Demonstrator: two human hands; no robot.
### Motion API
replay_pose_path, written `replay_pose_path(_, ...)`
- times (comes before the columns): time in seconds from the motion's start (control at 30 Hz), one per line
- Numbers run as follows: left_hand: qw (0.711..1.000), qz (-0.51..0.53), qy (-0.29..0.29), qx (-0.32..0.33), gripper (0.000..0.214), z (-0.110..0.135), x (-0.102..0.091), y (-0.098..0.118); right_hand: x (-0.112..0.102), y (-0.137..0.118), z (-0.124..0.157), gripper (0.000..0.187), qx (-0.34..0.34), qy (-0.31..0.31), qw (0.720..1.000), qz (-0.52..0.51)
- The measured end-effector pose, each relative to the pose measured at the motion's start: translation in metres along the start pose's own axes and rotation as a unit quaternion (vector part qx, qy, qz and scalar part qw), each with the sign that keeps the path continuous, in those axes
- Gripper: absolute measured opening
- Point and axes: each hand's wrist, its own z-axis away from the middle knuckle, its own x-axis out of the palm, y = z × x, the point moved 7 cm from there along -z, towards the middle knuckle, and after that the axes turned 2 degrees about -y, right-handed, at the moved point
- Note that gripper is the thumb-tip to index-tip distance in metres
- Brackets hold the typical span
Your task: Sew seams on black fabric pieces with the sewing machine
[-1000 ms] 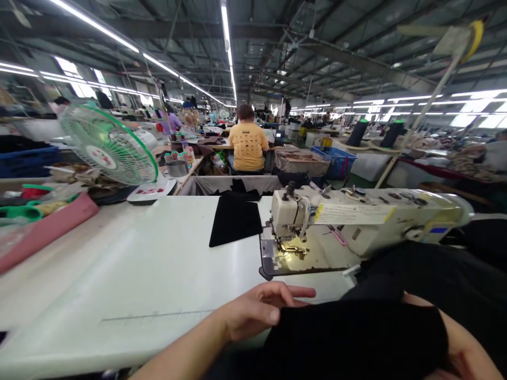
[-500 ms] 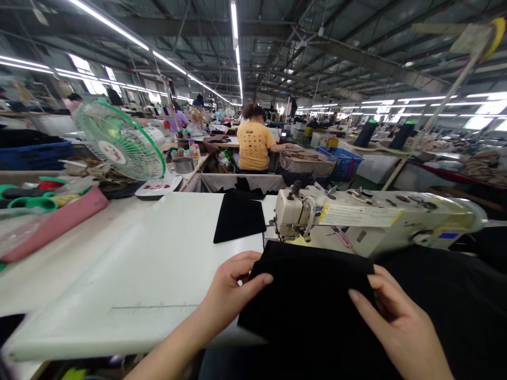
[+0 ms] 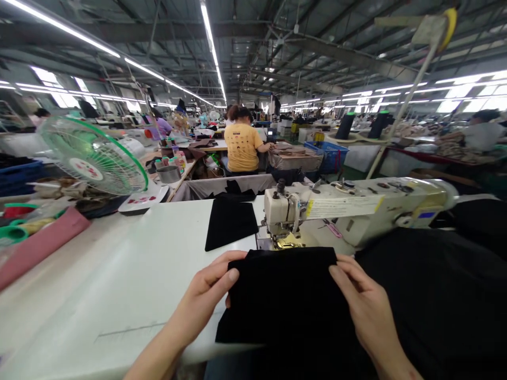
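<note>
A piece of black fabric [image 3: 283, 295] is stretched between my two hands, just in front of the sewing machine [image 3: 285, 208]. My left hand [image 3: 209, 285] pinches its upper left corner, thumb on top and fingers behind. At the upper right corner, my right hand [image 3: 358, 287] grips it the same way. The fabric's lower part hangs over the table's near edge and merges with other dark cloth. Left of the needle area, another black fabric piece [image 3: 231, 222] lies flat on the white table [image 3: 158, 264].
A green-rimmed fan [image 3: 93, 158] stands at the left, near a rolled pink material [image 3: 43, 245]. Dark cloth [image 3: 431, 295] covers the right side. Pink-handled snips [image 3: 332, 228] lie behind the machine's needle. A person in a yellow shirt [image 3: 242, 148] sits ahead, facing away.
Both hands have drawn the black fabric's top edge straighter and moved slightly left. The right hand has shifted from its side to its upper corner. The camera view has turned a little right.
</note>
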Motion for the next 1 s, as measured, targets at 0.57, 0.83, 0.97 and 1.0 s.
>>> replay_pose_path(0.57,0.974,0.153,0.164,-0.042,0.032,0.002,-0.008,-0.005,0.011,0.039,0.005,0.047,0.156,0.035,0.977,-0.138)
replay_pose_path(0.83,0.953,0.208,0.21,-0.066,0.027,0.004,-0.009,-0.015,0.016,0.031,0.012,0.057,0.239,0.07,0.938,-0.243)
replay_pose_path(0.97,0.95,0.215,0.217,-0.063,0.025,0.003,-0.009,-0.013,0.014,0.028,0.014,0.061,0.257,0.079,0.924,-0.271)
replay_pose_path(1.0,0.95,0.216,0.216,-0.062,0.024,0.002,-0.009,-0.013,0.014,0.029,0.014,0.062,0.258,0.08,0.923,-0.275)
